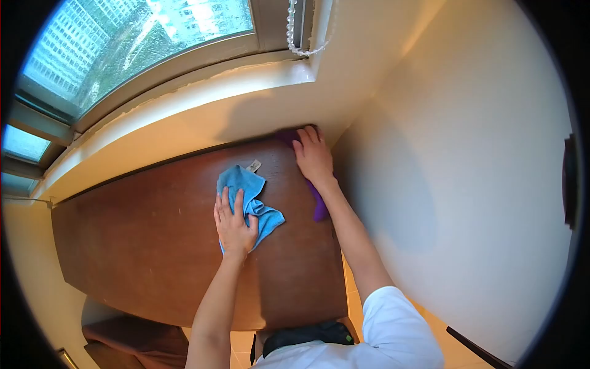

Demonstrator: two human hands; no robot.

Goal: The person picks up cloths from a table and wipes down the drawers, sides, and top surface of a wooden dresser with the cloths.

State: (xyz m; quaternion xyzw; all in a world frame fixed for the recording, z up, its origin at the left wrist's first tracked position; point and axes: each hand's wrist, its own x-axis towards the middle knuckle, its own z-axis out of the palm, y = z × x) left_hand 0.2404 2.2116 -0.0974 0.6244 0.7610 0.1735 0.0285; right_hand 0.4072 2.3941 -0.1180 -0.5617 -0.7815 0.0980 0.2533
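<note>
A blue cloth (241, 179) with a white tag lies crumpled on the brown wooden desk (147, 221). My left hand (236, 225) rests on its left part, fingers slightly apart, with folds of the cloth between the thumb and fingers. At the desk's far right corner, my right hand (314, 158) presses a purple cloth (319, 208) against the top. That cloth shows at the fingertips and also hangs along the right edge below the wrist; the palm hides its middle.
A cream wall (393, 166) borders the desk on the right. Behind it run a window sill (246, 83) and a window, with a beaded blind chain (291, 31) hanging down. A brown draped piece (135, 335) stands at the lower left. Dark fabric (310, 334) sits at the near edge.
</note>
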